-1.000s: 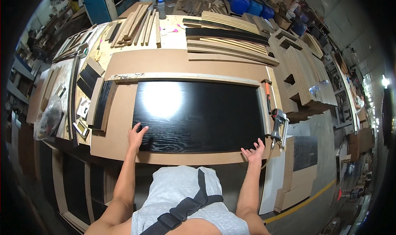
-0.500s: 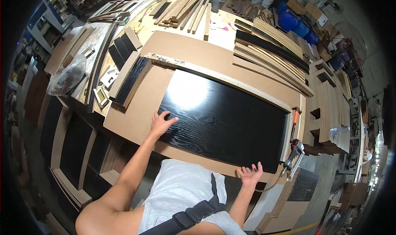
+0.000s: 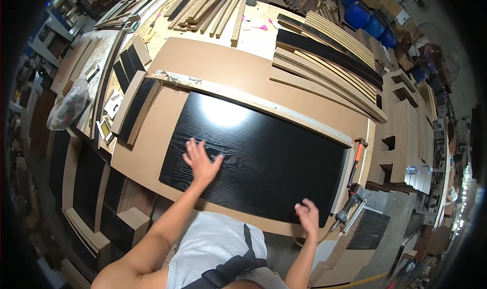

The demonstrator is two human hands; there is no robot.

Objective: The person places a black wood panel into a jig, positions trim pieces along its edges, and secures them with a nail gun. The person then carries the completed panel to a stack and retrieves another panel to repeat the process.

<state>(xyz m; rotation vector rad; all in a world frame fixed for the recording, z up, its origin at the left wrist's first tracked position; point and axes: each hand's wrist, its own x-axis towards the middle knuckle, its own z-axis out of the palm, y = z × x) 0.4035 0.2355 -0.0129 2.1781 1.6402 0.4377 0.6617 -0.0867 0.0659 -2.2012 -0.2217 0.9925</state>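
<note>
No text, label, number or sign can be read anywhere, be it on the black board, the nail gun, the plastic bag at the left or the blue barrels farther back.

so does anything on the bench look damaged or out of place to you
The pale rail along the far side of the black panel looks odd: its left end has rough, ragged patches, while the rest looks smoother. I can't tell whether that's damage or stuck-on debris.
</note>
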